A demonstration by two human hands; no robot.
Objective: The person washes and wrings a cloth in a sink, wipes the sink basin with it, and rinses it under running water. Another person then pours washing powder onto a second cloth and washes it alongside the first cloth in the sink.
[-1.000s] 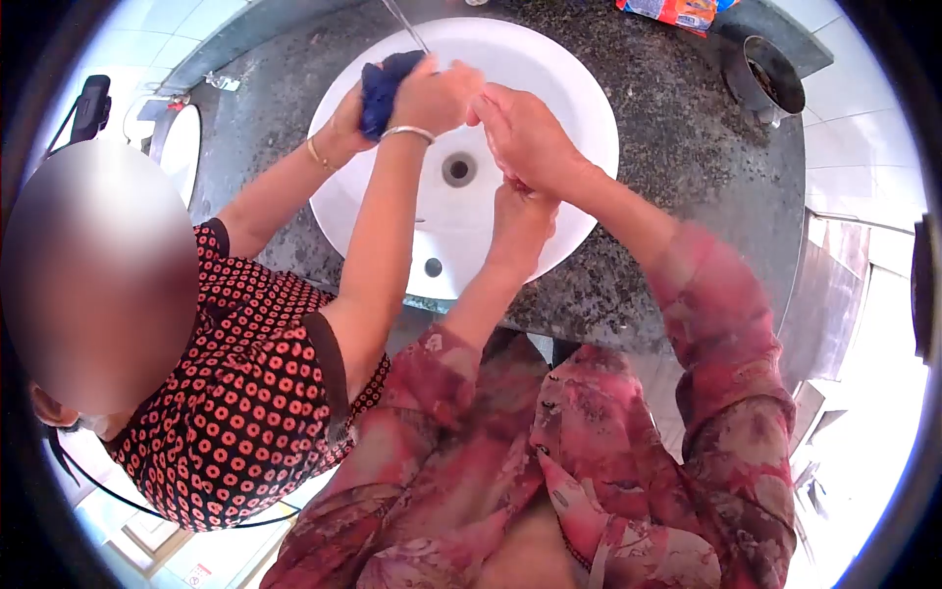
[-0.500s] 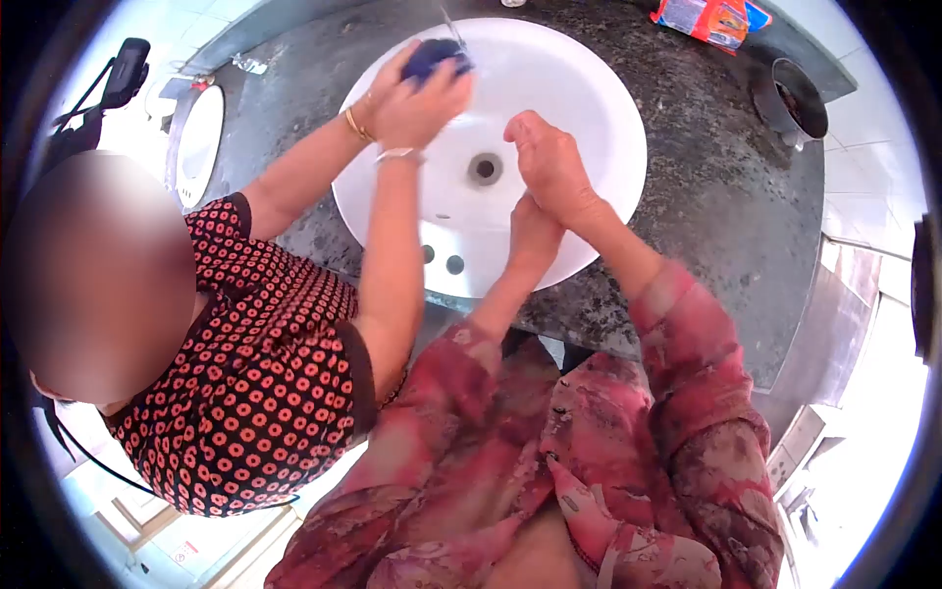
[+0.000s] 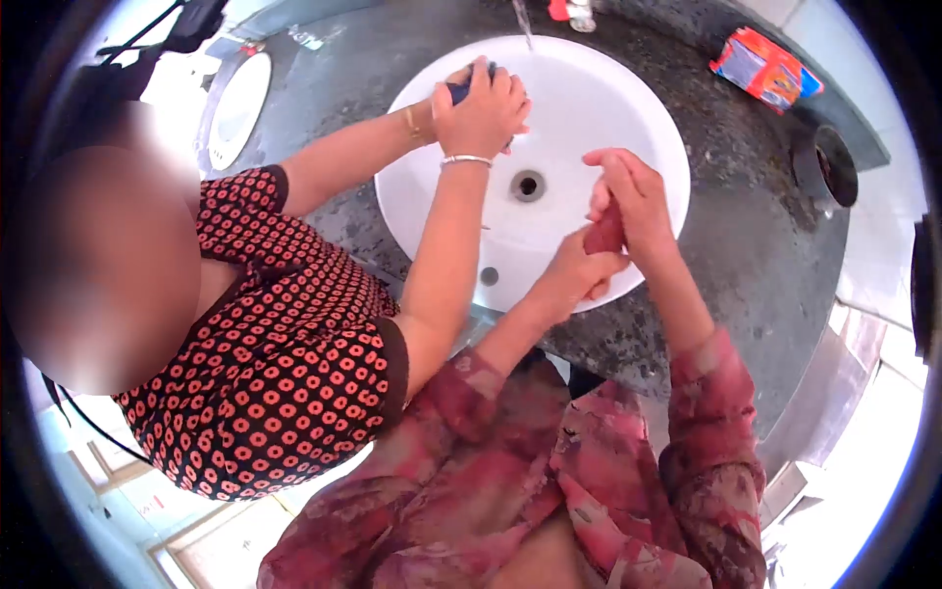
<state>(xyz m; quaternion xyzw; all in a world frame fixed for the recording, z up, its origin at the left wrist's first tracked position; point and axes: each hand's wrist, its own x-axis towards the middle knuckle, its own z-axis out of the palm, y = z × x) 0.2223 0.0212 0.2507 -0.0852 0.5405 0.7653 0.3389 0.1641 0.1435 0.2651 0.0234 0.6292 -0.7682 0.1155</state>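
My left hand point(image 3: 577, 267) is over the near right side of the white sink point(image 3: 446, 221). Its fingers curl around a reddish shape point(image 3: 605, 234), which could be skin or a small object; I cannot tell which. My right hand point(image 3: 636, 196) lies against it from above, fingers bent and pressed together, the index finger stretching left. To the left, a co-worker's hands point(image 3: 483, 110) hold a dark blue cloth-like bundle point(image 3: 459, 92) over the basin, mostly covered by the fingers. The drain point(image 3: 528, 186) shows between the two pairs of hands.
A tap stream point(image 3: 522, 22) runs at the far rim, beside a red and white fitting point(image 3: 577, 14). On the dark stone counter point(image 3: 731, 250) stand an orange packet point(image 3: 763, 69) and a dark pot point(image 3: 824, 167). The co-worker's patterned sleeve point(image 3: 368, 368) is close on my left.
The view has shifted, so the sink appears farther right. My hands have turned against each other, showing the reddish shape between them. The co-worker's hands have closed over the dark blue bundle.
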